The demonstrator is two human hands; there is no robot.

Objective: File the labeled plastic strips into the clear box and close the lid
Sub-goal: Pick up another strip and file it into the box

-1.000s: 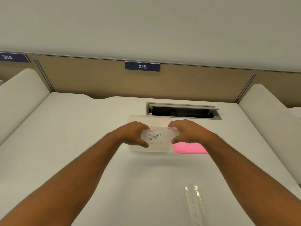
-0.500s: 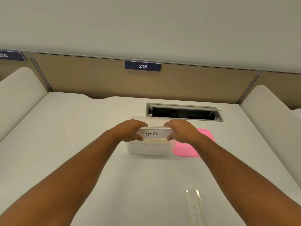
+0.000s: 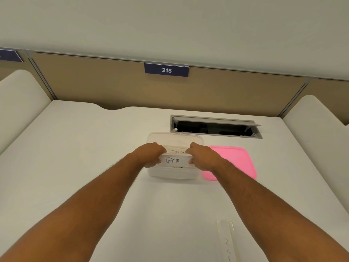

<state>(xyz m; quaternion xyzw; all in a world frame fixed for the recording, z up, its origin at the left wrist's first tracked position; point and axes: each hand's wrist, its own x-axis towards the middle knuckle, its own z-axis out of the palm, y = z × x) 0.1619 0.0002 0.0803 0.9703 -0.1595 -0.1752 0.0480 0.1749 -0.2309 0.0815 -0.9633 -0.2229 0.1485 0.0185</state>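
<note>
On the white worktop [image 3: 75, 157], toward its far edge and about midway across, stands the clear box [image 3: 173, 173] with its lid off. The left hand [image 3: 149, 155] reaches over the box's left side, fingers curled down, pinching the left end of the strip marked GAMA [image 3: 173, 160]. That strip stands on its long edge inside the box, running left to right, with its label facing the person. Just behind it another labeled strip [image 3: 177, 151] stands in the box, its writing partly hidden, and the top of a third label [image 3: 176, 167] peeks out just in front of the GAMA strip. The right hand [image 3: 203, 156] mirrors the left, fingers curled round the GAMA strip's right end. Touching or just beside the box's right wall, the pink lid [image 3: 236, 161] lies flat on the worktop. Behind it, an open cable hatch [image 3: 215, 126] is set into the worktop. Near the worktop's front edge, to the right, one more clear strip [image 3: 226, 241] lies lengthwise, well apart from the box.
</note>
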